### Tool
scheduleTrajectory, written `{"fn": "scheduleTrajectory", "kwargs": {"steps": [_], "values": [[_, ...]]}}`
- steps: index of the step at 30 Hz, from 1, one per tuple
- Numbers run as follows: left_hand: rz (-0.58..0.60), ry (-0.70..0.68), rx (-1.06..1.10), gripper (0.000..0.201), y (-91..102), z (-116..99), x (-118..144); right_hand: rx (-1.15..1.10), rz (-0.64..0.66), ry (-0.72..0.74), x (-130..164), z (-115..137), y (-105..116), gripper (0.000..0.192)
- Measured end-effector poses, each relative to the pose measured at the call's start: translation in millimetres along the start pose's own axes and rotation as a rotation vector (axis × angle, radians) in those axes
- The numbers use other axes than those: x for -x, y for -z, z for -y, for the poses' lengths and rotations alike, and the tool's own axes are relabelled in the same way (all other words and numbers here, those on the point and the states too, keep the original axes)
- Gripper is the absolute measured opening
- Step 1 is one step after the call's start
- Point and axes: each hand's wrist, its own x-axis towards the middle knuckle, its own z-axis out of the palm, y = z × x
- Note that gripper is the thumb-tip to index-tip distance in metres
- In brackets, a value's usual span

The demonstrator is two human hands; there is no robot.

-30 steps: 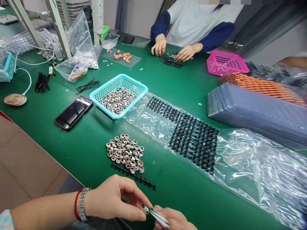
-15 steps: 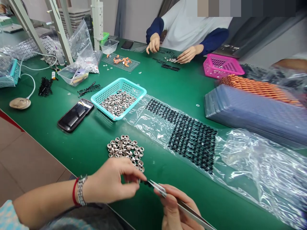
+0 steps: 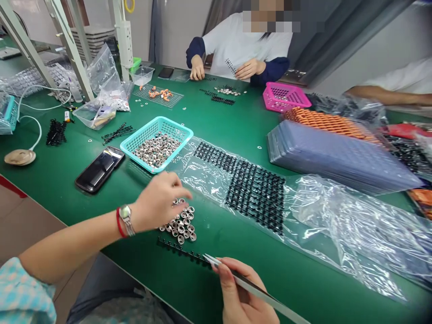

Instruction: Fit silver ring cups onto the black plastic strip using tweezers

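Observation:
My right hand (image 3: 241, 288) grips a pair of metal tweezers (image 3: 249, 285) between thumb and fingers. The pale tips of the tweezers meet the right part of a thin black toothed plastic strip (image 3: 178, 248) on the green table; whether they pinch it I cannot tell. Over a loose pile of small silver rings (image 3: 184, 225) hovers my left hand (image 3: 158, 202), its thumb and fingers apart and slightly blurred. Nothing shows between them, and the hand hides part of the pile.
A turquoise basket (image 3: 155, 168) holds more rings. Rows of black strips (image 3: 258, 193) lie on clear plastic film (image 3: 320, 225). A phone (image 3: 100, 169) lies at left, stacked clear trays (image 3: 324, 153) at right. Across the table a co-worker's hand (image 3: 249, 68) holds up a black strip (image 3: 230, 66).
My left hand has left the black strip by the tweezers and moved up over the ring pile. The strip is now in plain view. The co-worker has raised a strip, and my view has shifted.

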Motion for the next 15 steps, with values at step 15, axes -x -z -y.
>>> {"fn": "scheduleTrajectory", "kwargs": {"steps": [15], "values": [[0.300,-0.121,0.226,0.003,-29.9,-45.5,49.0,0.221,-0.117,0.253,-4.8,-2.3,-8.5,0.028]]}}
